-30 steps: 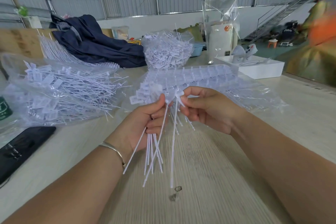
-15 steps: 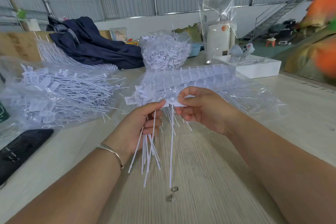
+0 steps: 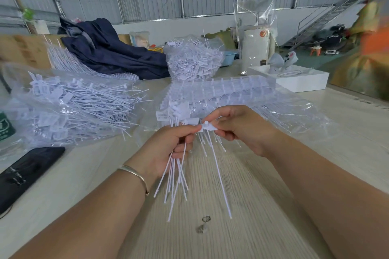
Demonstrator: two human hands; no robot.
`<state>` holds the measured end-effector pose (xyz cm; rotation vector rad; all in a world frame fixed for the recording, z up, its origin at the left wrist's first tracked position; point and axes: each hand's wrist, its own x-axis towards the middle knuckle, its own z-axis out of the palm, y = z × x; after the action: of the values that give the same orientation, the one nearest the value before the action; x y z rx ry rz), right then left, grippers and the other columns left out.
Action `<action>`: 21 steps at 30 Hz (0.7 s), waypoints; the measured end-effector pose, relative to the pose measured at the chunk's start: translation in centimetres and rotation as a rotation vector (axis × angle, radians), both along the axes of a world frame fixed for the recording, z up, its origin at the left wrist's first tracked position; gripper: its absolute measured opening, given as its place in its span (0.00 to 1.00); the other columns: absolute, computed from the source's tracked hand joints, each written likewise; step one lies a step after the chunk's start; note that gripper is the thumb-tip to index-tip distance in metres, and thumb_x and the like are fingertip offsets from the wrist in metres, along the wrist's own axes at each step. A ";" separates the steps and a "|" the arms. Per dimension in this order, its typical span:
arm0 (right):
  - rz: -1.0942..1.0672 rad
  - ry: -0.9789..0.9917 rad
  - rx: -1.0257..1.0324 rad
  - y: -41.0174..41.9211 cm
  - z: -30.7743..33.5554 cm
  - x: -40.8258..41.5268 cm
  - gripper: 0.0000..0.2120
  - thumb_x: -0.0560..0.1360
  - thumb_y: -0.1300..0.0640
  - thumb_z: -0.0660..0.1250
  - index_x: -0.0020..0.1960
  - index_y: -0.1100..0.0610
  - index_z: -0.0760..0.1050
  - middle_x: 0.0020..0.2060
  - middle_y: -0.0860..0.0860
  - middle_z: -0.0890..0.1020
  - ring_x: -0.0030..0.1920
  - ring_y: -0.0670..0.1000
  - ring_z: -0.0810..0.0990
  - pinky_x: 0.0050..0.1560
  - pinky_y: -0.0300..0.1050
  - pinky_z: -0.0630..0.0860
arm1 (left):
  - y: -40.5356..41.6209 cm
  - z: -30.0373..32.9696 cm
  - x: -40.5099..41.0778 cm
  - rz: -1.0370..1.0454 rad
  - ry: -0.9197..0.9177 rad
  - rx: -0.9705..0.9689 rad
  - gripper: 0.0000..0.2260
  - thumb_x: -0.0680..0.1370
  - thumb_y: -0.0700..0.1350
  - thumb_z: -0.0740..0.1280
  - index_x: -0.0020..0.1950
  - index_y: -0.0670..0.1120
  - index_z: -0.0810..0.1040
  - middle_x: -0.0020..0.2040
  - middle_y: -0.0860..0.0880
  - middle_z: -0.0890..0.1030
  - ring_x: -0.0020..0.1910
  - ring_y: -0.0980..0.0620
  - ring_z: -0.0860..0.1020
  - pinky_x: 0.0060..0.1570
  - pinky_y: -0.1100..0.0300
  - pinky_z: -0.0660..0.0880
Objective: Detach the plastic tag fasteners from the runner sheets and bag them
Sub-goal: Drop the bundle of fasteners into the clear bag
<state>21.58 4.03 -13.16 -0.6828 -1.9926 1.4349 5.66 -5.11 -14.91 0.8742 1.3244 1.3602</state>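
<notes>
My left hand (image 3: 168, 147) grips a bunch of white plastic tag fasteners (image 3: 179, 176), their thin tails hanging down over the table. My right hand (image 3: 237, 128) pinches the flat head of one fastener (image 3: 208, 126), whose long tail (image 3: 221, 178) hangs apart from the bunch. The two hands meet at that head. Behind them lie runner sheets (image 3: 219, 90) of fasteners on clear plastic. A clear bag (image 3: 69, 109) with loose fasteners lies at the left. A second filled bag (image 3: 193, 61) stands at the back.
A black phone (image 3: 23, 176) lies near the left table edge. A dark blue jacket (image 3: 111, 52) is heaped at the back. A white tray (image 3: 294, 80) and a white cylinder in clear wrap (image 3: 255, 48) stand back right. Two small scraps (image 3: 203, 224) lie on the wooden table (image 3: 231, 237).
Both hands have risen slightly. My right hand has pulled one fastener's head sideways, and its tail now hangs apart from the bunch in my left hand.
</notes>
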 end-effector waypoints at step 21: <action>-0.006 0.048 -0.055 0.7 0.7 0.7 0.09 0.78 0.69 0.61 0.49 0.61 0.78 0.29 0.51 0.75 0.28 0.47 0.69 0.34 0.39 0.67 | -0.2 0.4 -1.4 0.071 -0.235 0.010 0.10 0.68 0.36 0.68 0.38 0.46 0.68 0.26 0.54 0.60 0.18 0.60 0.58 0.15 0.70 0.54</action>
<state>22.28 4.73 -12.47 -0.6712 -1.9200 1.4931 4.30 -5.34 -14.47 0.6564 1.1767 1.4775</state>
